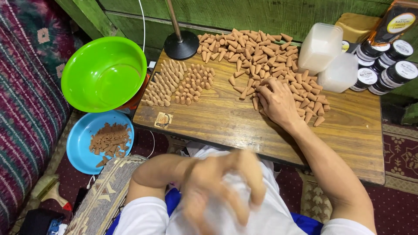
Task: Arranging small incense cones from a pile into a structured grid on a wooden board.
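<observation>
- right hand palm-down on the wooden table, fingers spread and curled into the near edge of the loose pile of cones; fingertips touch several cones, but whether any is pinched I cannot tell
- loose pile spreads away from that hand to the table's far edge and along to its right; cones tan, lying on their sides, unsorted
- left hand raised close to the camera above the lap, heavily motion-blurred; fingers look partly curled; grip state and contents cannot be told
- sorted cones stand to the left of the right hand, well apart from it, in tidy rows in two groups; longer ones further left, shorter ones nearer the hand
- black round lamp base with metal pole beyond the sorted rows, just beside the loose pile's left end
- stack of translucent plastic containers beyond and right of the right hand, touching the pile; a second stack just beside it
- black jars with white lids further right, at the table's far right corner
- green bowl off the table's left edge, left of the sorted rows; empty inside
- blue plate on the floor below the green bowl, ahead and left of the left hand; holds brown broken bits
- small sticker on the table's near left corner
</observation>
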